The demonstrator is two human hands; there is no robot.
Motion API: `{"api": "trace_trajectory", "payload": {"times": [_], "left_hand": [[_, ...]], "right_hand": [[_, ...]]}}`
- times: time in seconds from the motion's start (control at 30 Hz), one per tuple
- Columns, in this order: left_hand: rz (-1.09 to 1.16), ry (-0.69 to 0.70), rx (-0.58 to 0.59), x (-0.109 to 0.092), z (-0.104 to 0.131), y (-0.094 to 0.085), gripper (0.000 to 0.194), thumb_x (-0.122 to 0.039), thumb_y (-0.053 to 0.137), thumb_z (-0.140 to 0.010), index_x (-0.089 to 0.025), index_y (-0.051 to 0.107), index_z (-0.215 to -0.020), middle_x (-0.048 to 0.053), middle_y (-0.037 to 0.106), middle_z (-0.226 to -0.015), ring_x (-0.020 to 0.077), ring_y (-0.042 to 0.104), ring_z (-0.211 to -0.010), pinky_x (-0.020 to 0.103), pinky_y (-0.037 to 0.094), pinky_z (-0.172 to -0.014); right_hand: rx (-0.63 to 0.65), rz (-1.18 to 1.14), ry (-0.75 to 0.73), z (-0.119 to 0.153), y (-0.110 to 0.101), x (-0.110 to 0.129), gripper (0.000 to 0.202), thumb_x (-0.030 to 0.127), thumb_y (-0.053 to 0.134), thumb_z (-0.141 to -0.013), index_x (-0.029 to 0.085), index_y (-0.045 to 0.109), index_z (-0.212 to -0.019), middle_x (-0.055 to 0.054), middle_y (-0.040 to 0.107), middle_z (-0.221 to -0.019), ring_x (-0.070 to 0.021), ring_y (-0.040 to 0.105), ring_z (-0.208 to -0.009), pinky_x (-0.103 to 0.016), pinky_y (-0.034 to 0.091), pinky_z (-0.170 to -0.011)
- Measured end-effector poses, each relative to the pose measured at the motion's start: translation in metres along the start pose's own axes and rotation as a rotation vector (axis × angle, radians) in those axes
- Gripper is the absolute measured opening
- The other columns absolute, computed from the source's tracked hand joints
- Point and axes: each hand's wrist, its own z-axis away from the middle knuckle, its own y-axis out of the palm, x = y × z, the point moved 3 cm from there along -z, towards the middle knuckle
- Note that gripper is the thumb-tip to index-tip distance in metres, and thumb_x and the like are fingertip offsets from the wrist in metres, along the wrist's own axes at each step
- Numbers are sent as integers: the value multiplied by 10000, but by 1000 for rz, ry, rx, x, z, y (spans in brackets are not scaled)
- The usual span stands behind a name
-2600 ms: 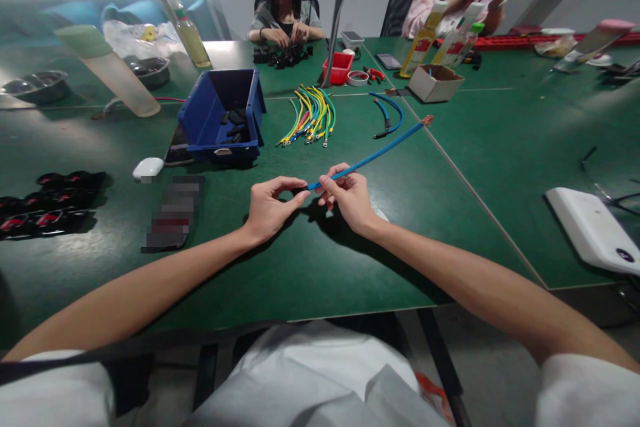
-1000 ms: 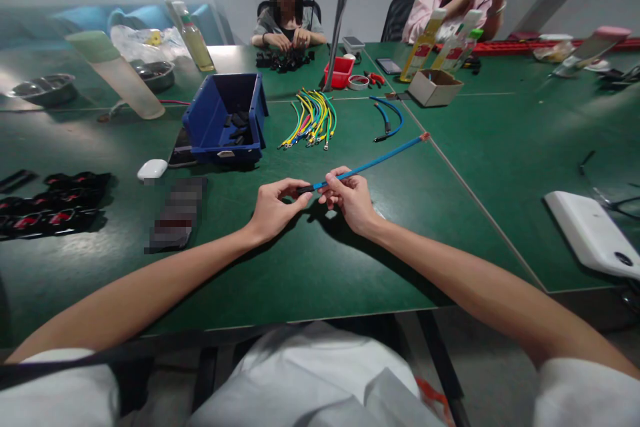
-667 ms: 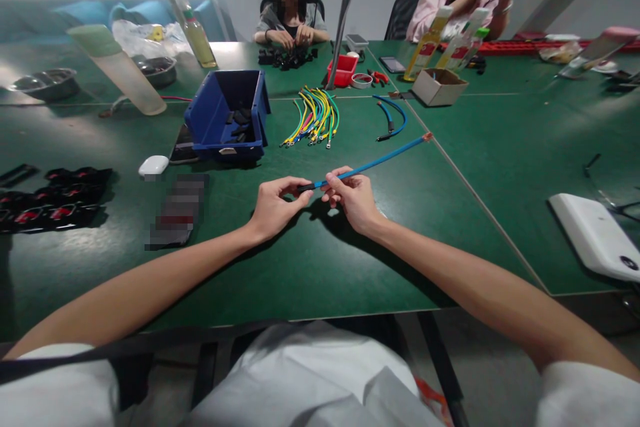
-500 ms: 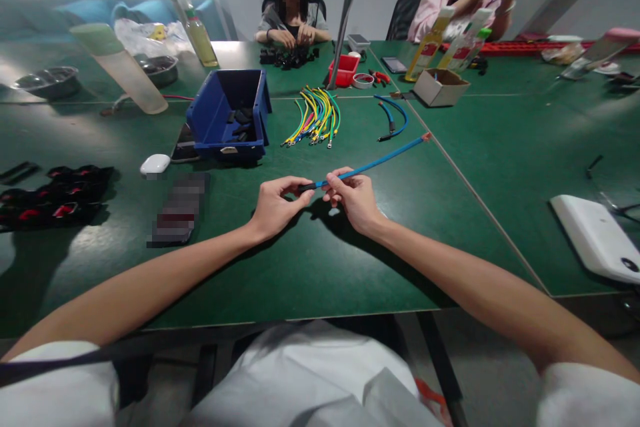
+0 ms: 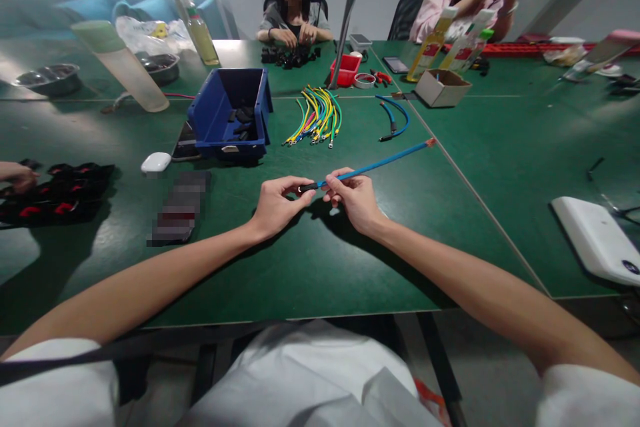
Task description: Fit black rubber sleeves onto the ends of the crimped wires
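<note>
One blue cable (image 5: 383, 161) is held over the near middle of the green table (image 5: 280, 287), its copper end (image 5: 431, 143) toward the far right. Our left hand (image 5: 277, 205) is clamped on the black sleeve (image 5: 310, 187) at the cable's left end; our right hand (image 5: 359, 204) pinches the blue part just beside it. Farther off, we see yellow and green wires (image 5: 316, 113) between a blue bin (image 5: 207, 113) and two shorter blue cables (image 5: 409, 119). At left, another person's hand (image 5: 20, 177) is over black parts (image 5: 65, 193).

More of the black sleeve (image 5: 311, 186) shows, and 1 co-worker's hand (image 5: 19, 177) has appeared at far left.
</note>
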Motion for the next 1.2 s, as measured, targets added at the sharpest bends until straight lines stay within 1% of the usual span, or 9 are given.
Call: {"api": "trace_trajectory", "payload": {"times": [0.13,0.33,0.6,0.7,0.83,0.93,1.07,1.2], "left_hand": [[-19,12,-5,-2,0,0,254,-313,738,-771,-160,763,-973,70,754,-880,174,678,-743,289,537,-696],[0,-8,10,-1,0,1,277,-329,739,-769,-156,759,-985,76,756,-885,183,688,-754,300,551,-709],[-86,54,-7,-5,0,-2,232,-290,724,-784,-171,762,-980,58,755,-871,159,670,-725,275,531,-685],[-98,46,-9,-6,1,-2,226,-292,723,-782,-172,764,-968,55,754,-850,157,663,-705,269,523,-657],[-58,19,7,-4,0,-1,252,-313,727,-778,-171,765,-983,56,752,-836,162,659,-698,267,512,-633],[-52,22,12,-3,0,0,263,-317,729,-777,-168,765,-991,60,753,-847,167,663,-709,274,518,-652],[-103,49,-8,-3,1,-1,243,-307,721,-782,-176,765,-982,61,756,-869,175,675,-744,291,530,-706],[-121,65,-11,-3,1,-2,238,-309,717,-788,-183,764,-985,60,759,-880,174,679,-743,290,532,-705]], "right_hand": [[2,7,-3,0,1,1,340,463,816,-688,190,640,-788,-4,694,-684,-111,636,-529,-188,439,-428],[10,17,-7,1,1,1,343,461,818,-683,190,635,-787,-1,693,-685,-112,635,-531,-190,442,-427],[17,17,-10,0,0,0,338,458,812,-696,185,638,-793,-2,696,-687,-107,635,-525,-183,439,-425],[21,29,-13,0,0,0,337,459,810,-698,184,639,-793,-3,695,-689,-109,636,-528,-185,440,-426],[27,36,-17,0,1,0,331,458,810,-700,189,641,-790,-1,694,-687,-111,637,-531,-187,444,-428],[32,31,-25,0,1,0,325,455,811,-702,190,646,-792,0,695,-689,-109,636,-529,-186,445,-427],[24,53,-30,0,1,0,334,472,805,-703,190,648,-789,-3,694,-686,-111,634,-525,-188,448,-423],[15,74,-37,0,1,0,358,498,802,-697,190,645,-790,-5,689,-671,-117,634,-521,-195,455,-419]]}}
